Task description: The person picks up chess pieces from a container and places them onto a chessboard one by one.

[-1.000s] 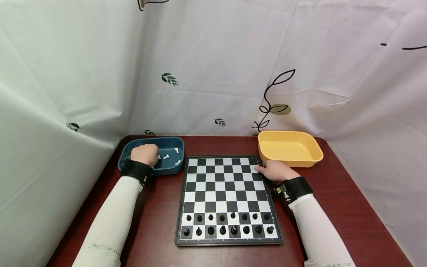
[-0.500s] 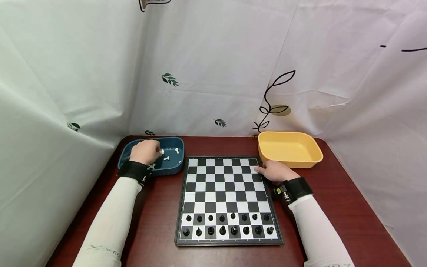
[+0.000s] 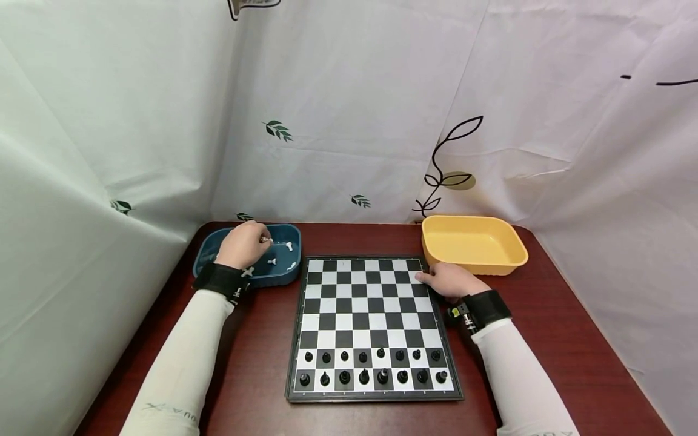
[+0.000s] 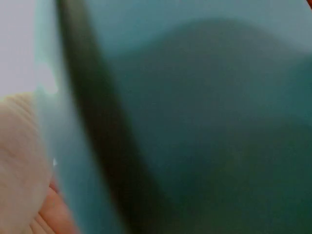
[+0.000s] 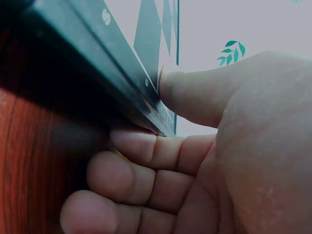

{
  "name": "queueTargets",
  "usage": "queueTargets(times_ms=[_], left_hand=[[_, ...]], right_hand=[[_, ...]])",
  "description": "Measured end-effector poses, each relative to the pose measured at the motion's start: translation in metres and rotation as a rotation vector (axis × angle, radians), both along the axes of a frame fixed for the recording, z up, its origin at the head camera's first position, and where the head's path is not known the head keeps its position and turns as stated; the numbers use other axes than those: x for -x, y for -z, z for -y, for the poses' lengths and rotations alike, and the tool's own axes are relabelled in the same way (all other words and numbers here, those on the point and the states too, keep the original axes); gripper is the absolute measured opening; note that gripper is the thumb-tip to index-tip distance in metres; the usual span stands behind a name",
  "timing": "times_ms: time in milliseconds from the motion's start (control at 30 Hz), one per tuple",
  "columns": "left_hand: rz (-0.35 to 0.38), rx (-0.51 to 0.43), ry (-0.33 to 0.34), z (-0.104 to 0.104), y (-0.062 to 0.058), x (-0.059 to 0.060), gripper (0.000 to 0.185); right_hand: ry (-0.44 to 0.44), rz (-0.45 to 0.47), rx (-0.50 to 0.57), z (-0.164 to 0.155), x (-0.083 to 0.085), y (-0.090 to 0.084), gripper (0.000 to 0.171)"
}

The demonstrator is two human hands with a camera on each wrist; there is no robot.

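Above the blue tray (image 3: pixel 283 275), left grip (image 3: pixel 243 244) pinches a white piece (image 3: pixel 265 240).

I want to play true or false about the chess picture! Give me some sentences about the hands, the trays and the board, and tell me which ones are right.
1. The left hand is over the blue tray, pinching a small white piece. True.
2. The yellow tray is full of chess pieces. False: nothing shows inside it.
3. The black pieces fill the two rows of the chessboard nearest the person. True.
4. The right hand is lifting a black piece. False: it rests at the board's right edge, thumb on top, fingers curled against the side.
5. White pieces stand on the far rows of the board. False: those rows are bare; loose white pieces lie in the blue tray.
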State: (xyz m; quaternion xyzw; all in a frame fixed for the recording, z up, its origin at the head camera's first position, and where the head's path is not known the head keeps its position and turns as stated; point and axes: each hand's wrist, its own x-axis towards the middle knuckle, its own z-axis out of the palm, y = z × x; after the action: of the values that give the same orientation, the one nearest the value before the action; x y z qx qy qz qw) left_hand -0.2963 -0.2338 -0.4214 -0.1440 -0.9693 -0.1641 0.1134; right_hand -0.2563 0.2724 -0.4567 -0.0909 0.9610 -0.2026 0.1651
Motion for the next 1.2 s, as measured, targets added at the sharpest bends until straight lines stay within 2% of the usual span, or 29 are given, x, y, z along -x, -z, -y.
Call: queueTargets(times_ms=[233,600,733,967,1200], left_hand=[[-0.013,-0.055,0.032,-0.007,-0.001,0.000,0.016],[0.024,-0.138,0.066,-0.027,-0.008,0.006,0.015],[0.047,-0.145,0.101,-0.035,-0.014,0.004,0.016],[0.035,-0.138,0.161,-0.051,-0.018,0.006,0.015],[0.051,-0.112,0.165,-0.068,-0.021,0.004,0.020]], right_hand=[[0.007,0.006,-0.003,0.000,0.000,0.000,0.050],[0.030,0.001,-0.015,0.003,-0.003,-0.002,0.049],[0.025,-0.004,-0.017,0.003,-0.003,-0.002,0.049],[0.026,-0.004,-0.030,0.003,0.000,-0.001,0.049],[0.021,-0.003,-0.021,0.001,0.000,0.002,0.049]])
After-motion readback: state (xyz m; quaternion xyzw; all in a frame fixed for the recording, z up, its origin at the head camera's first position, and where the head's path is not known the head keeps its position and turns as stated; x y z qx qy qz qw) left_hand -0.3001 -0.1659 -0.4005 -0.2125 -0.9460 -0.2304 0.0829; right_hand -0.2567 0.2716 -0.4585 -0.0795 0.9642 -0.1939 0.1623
